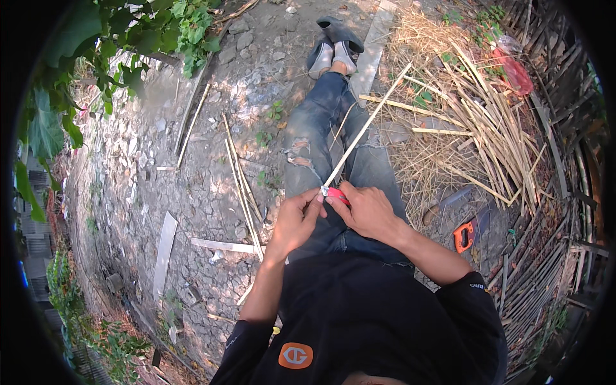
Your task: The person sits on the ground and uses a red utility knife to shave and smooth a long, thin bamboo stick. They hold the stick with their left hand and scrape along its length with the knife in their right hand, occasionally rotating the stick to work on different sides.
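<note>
Over my lap, a long pale bamboo stick (367, 126) slants away from my hands toward the far right, its near end at my fingertips. My left hand (298, 218) pinches that near end between thumb and fingers. Closed around a small red tool with a greyish metal part (337, 194) is my right hand (367, 210), its thumb side toward the stick. The metal part touches or lies very close to the stick's end; its exact kind is hidden by my fingers. Both hands nearly meet above my jeans (308, 138).
Right of my legs lie a heap of split bamboo sticks (491, 138), a knife (447, 204) and an orange-handled saw (464, 237). A stick fence (545, 289) borders the right side. Loose sticks (239, 176) and a flat board (165, 253) lie left. Leaves (77, 38) hang far left.
</note>
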`<state>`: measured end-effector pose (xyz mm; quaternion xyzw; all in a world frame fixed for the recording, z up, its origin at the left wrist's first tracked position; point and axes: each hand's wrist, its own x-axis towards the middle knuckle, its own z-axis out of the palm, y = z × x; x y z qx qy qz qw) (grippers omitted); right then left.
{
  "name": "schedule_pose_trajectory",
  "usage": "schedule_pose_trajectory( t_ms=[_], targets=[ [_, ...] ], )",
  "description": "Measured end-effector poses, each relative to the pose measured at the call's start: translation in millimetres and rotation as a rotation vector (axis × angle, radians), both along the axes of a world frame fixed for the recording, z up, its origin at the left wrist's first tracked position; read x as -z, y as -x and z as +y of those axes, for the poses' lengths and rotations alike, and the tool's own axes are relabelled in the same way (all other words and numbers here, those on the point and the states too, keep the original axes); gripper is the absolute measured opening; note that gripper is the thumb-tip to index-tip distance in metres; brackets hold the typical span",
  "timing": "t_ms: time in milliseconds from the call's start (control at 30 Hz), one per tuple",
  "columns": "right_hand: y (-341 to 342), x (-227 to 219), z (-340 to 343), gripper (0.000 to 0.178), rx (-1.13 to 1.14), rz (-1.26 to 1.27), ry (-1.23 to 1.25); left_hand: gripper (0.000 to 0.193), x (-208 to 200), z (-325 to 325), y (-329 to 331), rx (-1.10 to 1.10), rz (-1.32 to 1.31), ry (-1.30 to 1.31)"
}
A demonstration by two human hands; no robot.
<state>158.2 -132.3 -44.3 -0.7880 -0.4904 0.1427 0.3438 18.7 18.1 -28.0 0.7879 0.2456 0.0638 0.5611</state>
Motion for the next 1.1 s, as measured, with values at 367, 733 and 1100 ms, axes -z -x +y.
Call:
schedule_pose_trajectory(
  t_ms=[367, 733, 1100],
  targets=[
    [-43.5, -3.5, 2.6, 0.042, 0.151, -0.035, -0.008, 0.028, 12.9, 2.5, 32.3, -0.017, 0.051, 0.080],
    [-114.5, 24.6, 3.9, 0.049, 0.478, 0.081, -0.029, 0.031, 10.9, 8.3, 57.5, -0.039, 0.106, 0.239],
    [-17.1, 12.9, 16.4, 0.042, 0.044, -0.020, 0.051, 0.027, 5.8, -4.9, 42.0, -0.068, 0.007, -0.052]
  ],
)
